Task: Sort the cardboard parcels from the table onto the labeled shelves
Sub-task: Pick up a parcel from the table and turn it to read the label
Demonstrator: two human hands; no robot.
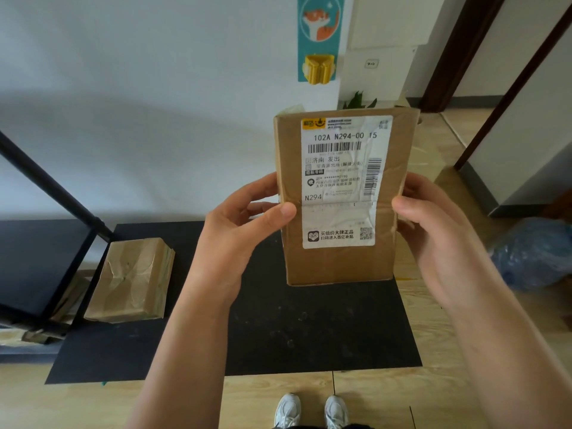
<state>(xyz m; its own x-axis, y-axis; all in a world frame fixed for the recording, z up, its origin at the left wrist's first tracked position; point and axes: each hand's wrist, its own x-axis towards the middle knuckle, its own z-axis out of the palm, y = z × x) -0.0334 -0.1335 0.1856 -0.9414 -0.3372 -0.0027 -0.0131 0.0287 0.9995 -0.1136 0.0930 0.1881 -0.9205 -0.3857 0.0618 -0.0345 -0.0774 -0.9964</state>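
Both forearms reach up from the bottom of the head view. A cardboard parcel [340,261] is held upright in the air above the black tabletop [309,329], its white shipping label [340,181] turned to the camera. The left hand [235,239] is clamped on the parcel's left edge, thumb pressed on the front face just beside the label. The right hand [433,224] is closed on the right edge, thumb on the front corner. Each grip is narrow and filled by the parcel. A second taped parcel [131,280] lies flat on the tabletop's left part, just beside a black shelf frame [46,187]. White shoes [311,411] are seen on the wooden floor [387,397]. A blue bag [532,255] lies to the right.
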